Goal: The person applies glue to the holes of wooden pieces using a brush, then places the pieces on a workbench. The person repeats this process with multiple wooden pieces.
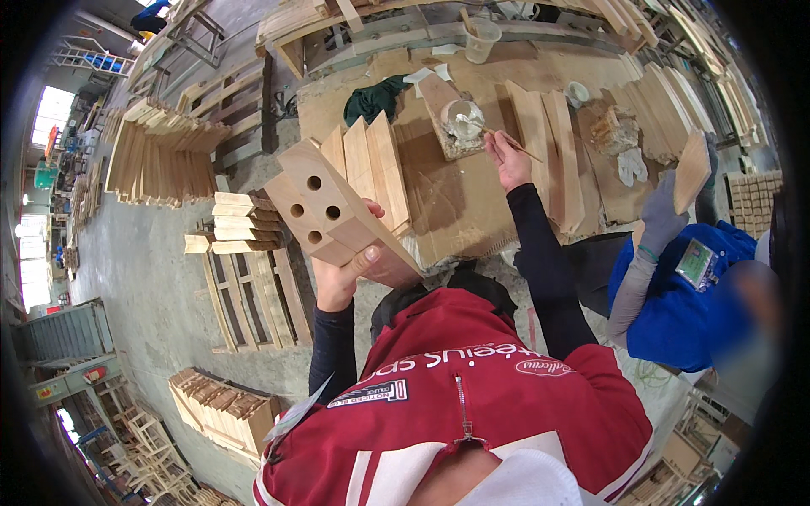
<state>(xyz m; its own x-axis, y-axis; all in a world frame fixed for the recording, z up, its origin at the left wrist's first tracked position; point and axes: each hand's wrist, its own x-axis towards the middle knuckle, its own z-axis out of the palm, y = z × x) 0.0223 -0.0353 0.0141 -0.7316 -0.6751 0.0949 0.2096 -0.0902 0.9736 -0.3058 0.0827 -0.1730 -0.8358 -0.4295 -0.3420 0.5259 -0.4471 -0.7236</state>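
4 dark round holes [333, 212] show in the wooden piece [348, 229] that we hold up off the worktop [439, 198], by its near left corner. The piece's long axis slants from upper left to lower right, with the holes toward the upper end and the lower end pointing at our waist. Our left hand [339, 278] is clamped on it, thumb on the near side and fingertips showing past the far edge.

Our right hand [511, 162] lies up and to the right of the piece, well apart from it, thumb and fingers pinched together on a thin stick [525, 151]. The stick slopes up and left to a cup [461, 112] smeared with white stuff; we cannot tell whether its tip dips in. Our right hand is clearly nearer the cup, so the piece lies left of the stick and closer to our body.

Around these, the cup stands on a flat board [434, 91], with pale boards [369, 160] to its left, more boards [544, 164] to its right, and a dark green cloth [371, 99] beyond. At our right, a co-worker's gloved hand [664, 218] holds a pointed wooden slat [692, 175]. Stacked slats [160, 160] stand off to our left.
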